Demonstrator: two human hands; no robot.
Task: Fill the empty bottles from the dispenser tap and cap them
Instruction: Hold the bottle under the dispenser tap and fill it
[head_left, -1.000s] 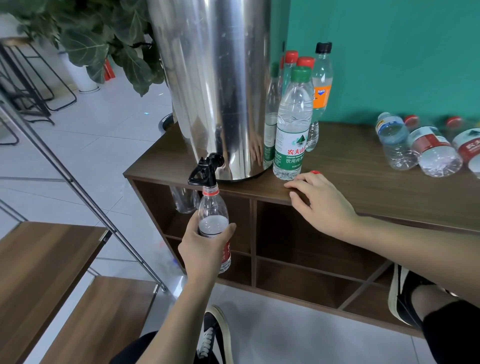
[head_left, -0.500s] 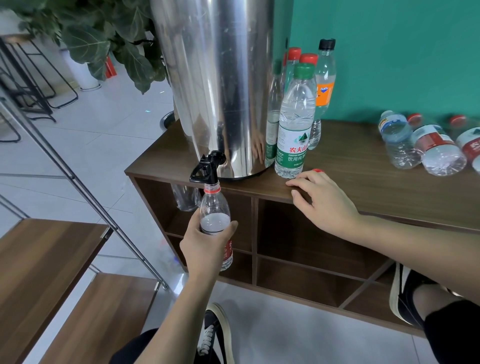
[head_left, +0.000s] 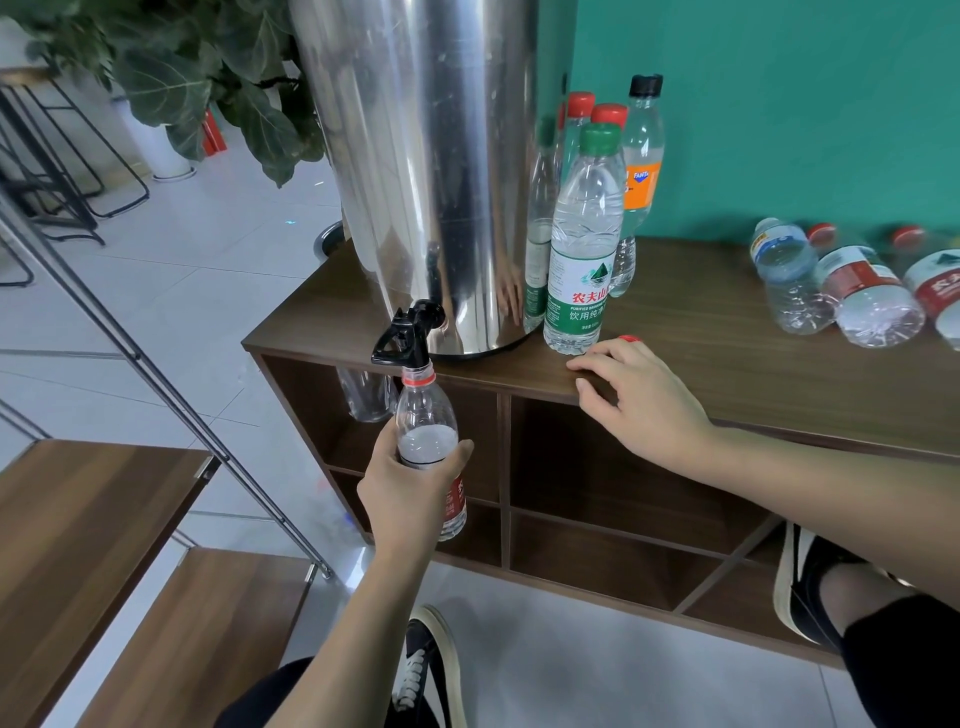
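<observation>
Left hand (head_left: 402, 499) wraps the red-label bottle (head_left: 426, 441), fingers curled round its body, neck right under the black tap (head_left: 408, 338) of the steel dispenser (head_left: 415, 171). Right hand (head_left: 641, 402) rests on the cabinet top (head_left: 727, 332), fingers loosely spread, red cap (head_left: 629, 339) at its 12 o'clock. Green-cap bottle (head_left: 587, 244) stands at the dispenser's 3 o'clock.

One steel dispenser (head_left: 426, 171), five upright capped bottles (head_left: 584, 249), three lying bottles (head_left: 789, 275) and one held bottle (head_left: 423, 415) are counted.
</observation>
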